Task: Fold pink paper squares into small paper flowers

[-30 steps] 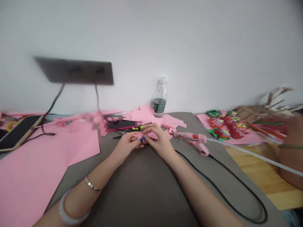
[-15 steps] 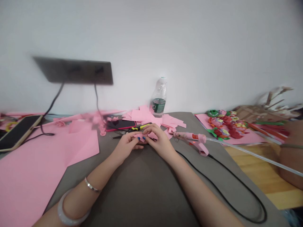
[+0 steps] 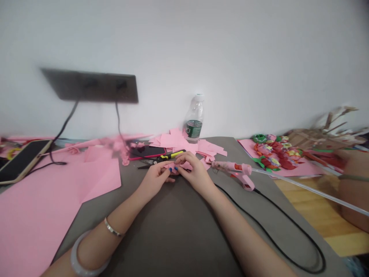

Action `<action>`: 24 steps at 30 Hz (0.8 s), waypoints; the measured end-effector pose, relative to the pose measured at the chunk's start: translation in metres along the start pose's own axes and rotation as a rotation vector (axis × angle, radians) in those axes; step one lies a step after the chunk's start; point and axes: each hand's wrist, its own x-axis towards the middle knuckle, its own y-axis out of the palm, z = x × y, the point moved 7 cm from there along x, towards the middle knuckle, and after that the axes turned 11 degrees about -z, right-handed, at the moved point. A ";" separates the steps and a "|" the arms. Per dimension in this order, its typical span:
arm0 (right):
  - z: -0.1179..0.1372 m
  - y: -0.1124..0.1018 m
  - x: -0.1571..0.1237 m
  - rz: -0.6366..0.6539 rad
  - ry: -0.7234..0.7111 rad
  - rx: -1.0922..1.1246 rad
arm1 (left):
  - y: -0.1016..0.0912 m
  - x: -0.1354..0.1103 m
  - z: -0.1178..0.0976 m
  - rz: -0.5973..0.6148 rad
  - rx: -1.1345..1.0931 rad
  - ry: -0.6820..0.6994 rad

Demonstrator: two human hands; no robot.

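The left hand (image 3: 154,179) and right hand (image 3: 196,172), nearly closed, pinch a pink paper piece (image 3: 173,166) between them. Its long axis is hidden.

My nails (image 3: 176,168): bright blue
Paper I pinch (image 3: 173,166): pink
My slim bracelet (image 3: 112,227): shiny silver
My thick bangle (image 3: 74,256): milky white
Loose paper pieces (image 3: 170,140): the same pink
Large sheet to my left (image 3: 43,215): plain pink
Tool handle (image 3: 176,154): yellow and black
Nearer phone (image 3: 145,152): dark screen, hot-pink edge
Far-left phone (image 3: 27,161): black screen, beige frame
Glue gun (image 3: 245,180): pink, dark mottling near the nozzle, red glow
Its cord (image 3: 288,210): black
Bottle (image 3: 194,129): clear, white cap, green label
Flowers on my right (image 3: 278,152): red, pink, orange, yellow, green
My work surface (image 3: 178,231): plain grey
Wood (image 3: 305,198): honey-yellow, banded
Wall (image 3: 245,69): pale grey-white
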 end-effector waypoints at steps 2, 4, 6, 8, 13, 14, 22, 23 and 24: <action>0.000 0.000 0.000 0.007 0.003 -0.003 | 0.001 0.000 -0.001 0.010 0.018 0.024; 0.000 0.000 -0.001 0.015 0.004 -0.001 | 0.001 -0.001 -0.002 0.011 0.028 0.038; 0.000 0.000 -0.001 0.012 0.010 -0.003 | 0.002 -0.001 -0.003 0.007 0.036 0.045; -0.001 -0.001 -0.001 0.001 0.021 -0.012 | 0.002 -0.002 -0.004 -0.001 0.044 0.061; -0.003 -0.003 -0.001 -0.035 0.014 -0.025 | 0.002 -0.004 -0.009 -0.024 0.078 0.109; -0.003 -0.003 -0.001 -0.039 0.012 -0.026 | 0.002 -0.004 -0.009 -0.023 0.082 0.108; 0.006 -0.002 0.000 -0.022 -0.018 0.003 | 0.001 -0.001 -0.005 -0.020 0.011 0.051; 0.008 -0.002 0.000 -0.016 -0.023 0.004 | 0.001 -0.001 -0.005 -0.021 0.005 0.043; 0.009 -0.002 0.000 -0.009 -0.029 0.003 | 0.000 -0.001 -0.004 -0.024 0.000 0.035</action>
